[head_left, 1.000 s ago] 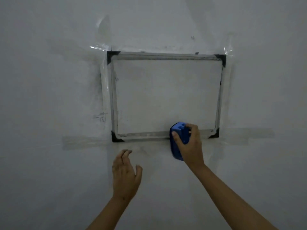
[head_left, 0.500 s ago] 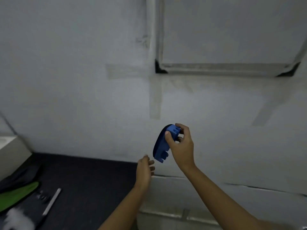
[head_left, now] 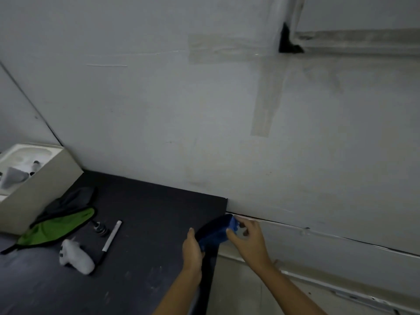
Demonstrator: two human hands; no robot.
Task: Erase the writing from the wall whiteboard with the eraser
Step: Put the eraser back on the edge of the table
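Down from the whiteboard since the earlier frames, both hands now meet at the dark table's right edge, and the camera has tilted with them, so only the whiteboard's (head_left: 354, 12) lower-left corner shows at one o'clock.

At nine o'clock an open cream box (head_left: 34, 185) sits on the table (head_left: 147, 223). Beside it lies a grey-and-green pouch (head_left: 56, 226), then a white controller (head_left: 76, 260) and a white marker (head_left: 111, 236) at about eight o'clock.

Toward five o'clock the left hand (head_left: 192, 251) curls its fingers under the lower end of the blue eraser (head_left: 216, 233), grasping it. On the eraser's other end the right hand (head_left: 248, 242) pinches the upper corner between thumb and fingertips. So gripped by both, the eraser is at the table's far right corner, well below the whiteboard.
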